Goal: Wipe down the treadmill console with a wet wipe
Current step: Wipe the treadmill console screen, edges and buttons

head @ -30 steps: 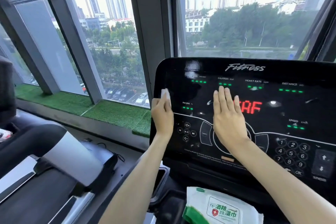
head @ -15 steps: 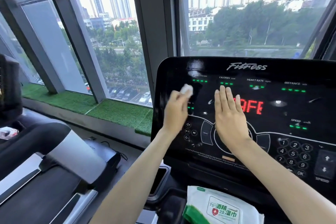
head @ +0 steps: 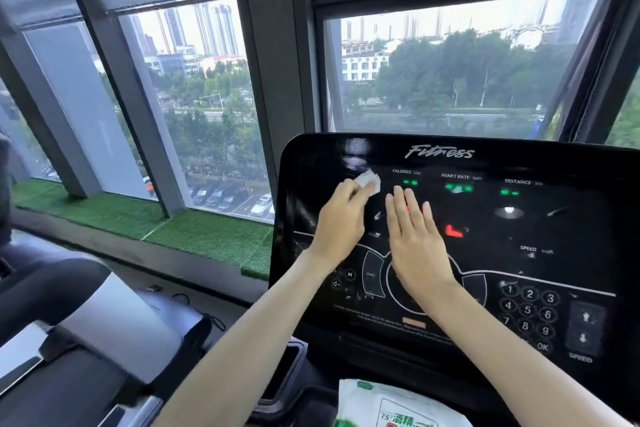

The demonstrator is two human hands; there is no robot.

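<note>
The black glossy treadmill console (head: 540,218) fills the right half of the view, with green readouts, a red display and a number keypad. My left hand (head: 341,222) presses a small folded white wet wipe (head: 370,181) against the console's upper left area, below the first readout. My right hand (head: 417,243) lies flat on the console's middle, fingers together, and partly covers the red display. The two hands are side by side, almost touching.
A white and green wet wipe pack (head: 394,406) lies on the tray below the console. Large windows (head: 446,69) stand behind the console. A strip of green artificial turf (head: 194,232) runs along the sill. Another machine (head: 86,333) stands at the left.
My left hand has slid the wipe rightward and upward across the console, from its left edge towards the middle. My right hand stays flat at about the same spot.
</note>
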